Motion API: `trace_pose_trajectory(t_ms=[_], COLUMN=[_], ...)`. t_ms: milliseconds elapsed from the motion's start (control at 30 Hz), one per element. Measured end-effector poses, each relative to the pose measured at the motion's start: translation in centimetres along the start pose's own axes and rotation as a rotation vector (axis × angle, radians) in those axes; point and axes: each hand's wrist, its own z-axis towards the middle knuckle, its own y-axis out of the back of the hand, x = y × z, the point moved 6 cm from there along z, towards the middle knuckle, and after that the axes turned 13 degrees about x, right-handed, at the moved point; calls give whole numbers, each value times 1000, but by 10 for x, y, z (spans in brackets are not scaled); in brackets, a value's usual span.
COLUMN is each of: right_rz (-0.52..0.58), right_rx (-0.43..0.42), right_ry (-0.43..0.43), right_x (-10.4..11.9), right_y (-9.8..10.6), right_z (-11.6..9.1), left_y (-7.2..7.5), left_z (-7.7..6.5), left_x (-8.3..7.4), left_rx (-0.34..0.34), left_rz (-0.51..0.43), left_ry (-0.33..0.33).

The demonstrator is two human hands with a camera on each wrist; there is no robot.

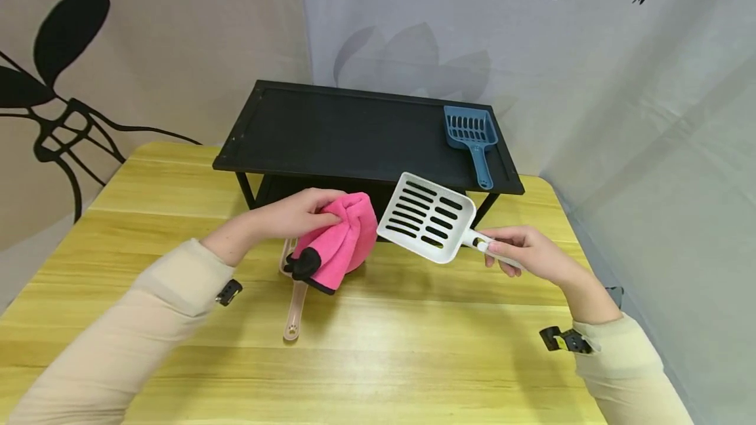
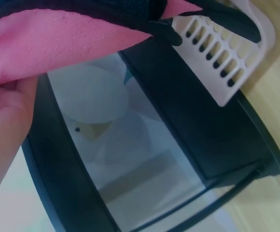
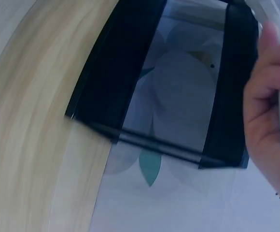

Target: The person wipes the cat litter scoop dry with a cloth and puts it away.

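Note:
My left hand (image 1: 295, 216) pinches a bunched pink cloth (image 1: 348, 241) with black edging, held up in front of the rack. In my right hand (image 1: 527, 251) is the handle of a white slotted litter scoop (image 1: 445, 251), its flat head pointing left towards the cloth. Below the cloth lies a pale pink litter scoop (image 1: 295, 310), handle towards me; the cloth hides much of it in the head view. The left wrist view shows the slotted head of this pink scoop (image 2: 212, 87) near the rack's lower shelf. A blue litter scoop (image 1: 481, 166) rests on the rack's top right.
A black two-level rack (image 1: 354, 130) stands at the back of the wooden table (image 1: 413, 359). White curtains (image 1: 650, 117) with black and grey plant prints hang behind and to the right. Cream sleeves and small black wrist devices cover my forearms.

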Motion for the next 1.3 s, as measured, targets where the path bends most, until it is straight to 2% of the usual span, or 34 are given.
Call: trace_pose_trajectory(t_ms=[133, 300, 467, 567, 767, 967, 1133, 1300], right_rz=[107, 270, 429, 481, 613, 720, 769, 813], right_rx=[-40, -87, -154, -170, -167, -194, -233, -200], right_ry=[14, -5, -42, -64, -37, -31, -31, 5], right_x=[9, 20, 32, 39, 49, 55, 54, 55], right_y=[0, -6, -14, -17, -19, -19, -17, -14], right_z=[9, 26, 42, 52, 65, 73, 77, 73], left_y=[8, 18, 23, 24, 26, 27, 25, 25], left_z=[-7, -16, -21, -24, -28, -31, -33, -36], left_x=[4, 6, 10, 12, 12, 11, 13, 15], left_rx=[-93, -209, -268, -298, -331, -321, -311, -327], left_rz=[-24, -44, -15, -24, -84, -110, -90, -80], left_ry=[0, 54, 81, 83, 97, 119, 152, 144])
